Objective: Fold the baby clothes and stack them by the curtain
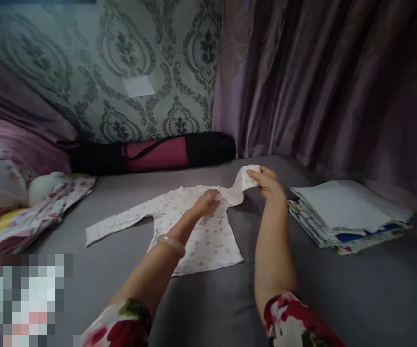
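A small white long-sleeved top (pixel 208 236) with a faint print lies flat on the grey bed sheet (pixel 338 289). Its one sleeve stretches out to the left. My left hand (pixel 206 202), with a pale bangle on the wrist, presses flat on the top near the collar, fingers together and holding nothing. My right hand (pixel 268 182) pinches the end of the other sleeve and lifts it up over the shoulder.
A stack of folded cloths (pixel 349 214) sits to the right. A black and maroon roll bag (pixel 154 153) lies along the patterned wall. Floral bedding and a white soft toy (pixel 44 188) are piled at the left. Purple curtains hang at the right.
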Available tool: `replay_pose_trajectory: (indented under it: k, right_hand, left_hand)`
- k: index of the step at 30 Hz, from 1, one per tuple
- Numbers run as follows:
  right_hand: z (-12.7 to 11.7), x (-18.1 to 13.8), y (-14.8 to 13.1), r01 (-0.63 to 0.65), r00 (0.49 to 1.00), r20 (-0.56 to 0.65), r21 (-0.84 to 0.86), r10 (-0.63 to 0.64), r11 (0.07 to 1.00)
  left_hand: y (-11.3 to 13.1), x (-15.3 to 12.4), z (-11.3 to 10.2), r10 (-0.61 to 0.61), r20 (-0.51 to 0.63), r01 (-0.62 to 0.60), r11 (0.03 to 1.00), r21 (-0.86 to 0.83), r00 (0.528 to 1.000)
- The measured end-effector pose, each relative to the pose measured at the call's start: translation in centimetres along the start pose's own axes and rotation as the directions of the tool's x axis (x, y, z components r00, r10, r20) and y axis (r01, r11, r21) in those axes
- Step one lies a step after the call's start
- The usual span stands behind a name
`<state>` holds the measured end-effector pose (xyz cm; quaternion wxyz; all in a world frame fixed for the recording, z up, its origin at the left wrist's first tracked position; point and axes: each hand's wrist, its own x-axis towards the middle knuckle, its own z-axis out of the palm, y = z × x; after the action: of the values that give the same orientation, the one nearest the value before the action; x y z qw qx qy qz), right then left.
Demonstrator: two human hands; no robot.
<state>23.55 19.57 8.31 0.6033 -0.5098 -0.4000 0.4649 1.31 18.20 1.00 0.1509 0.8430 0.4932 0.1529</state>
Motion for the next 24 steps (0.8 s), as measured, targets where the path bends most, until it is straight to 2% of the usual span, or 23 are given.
replay_pose_trajectory:
  k: [3,6,12,19,24]
  right_hand:
    - [-1.2,0.4,-0.2,-0.011,0.999,-0.031,-0.009,0.011,1.0]
    - [-2.1,0.9,-0.2,-0.008,0.998,-0.06,0.068,0.012,0.998]
    - [-2.0,1.4,0.0,0.025,0.999,-0.049,0.197,-0.016,0.98]
    - [-0.6,0.8,-0.6,0.023,1.0,-0.017,0.199,-0.02,0.98]
    - [-0.4,0.3,-1.2,0.034,0.998,-0.051,0.152,-0.027,0.988]
  left_hand:
    - [-0.7,1.8,1.0,0.013,0.072,-0.015,0.999,0.032,0.997]
    - [-1.3,2.2,1.4,-0.039,0.126,0.032,0.998,0.057,0.991]
    - [-0.6,2.8,-0.3,-0.111,0.217,0.076,0.983,0.165,0.97]
    - [0.9,5.6,-2.7,-0.246,0.405,0.165,0.96,0.226,0.881]
    - [2.4,6.4,-3.2,-0.325,0.444,0.218,0.936,0.275,0.835]
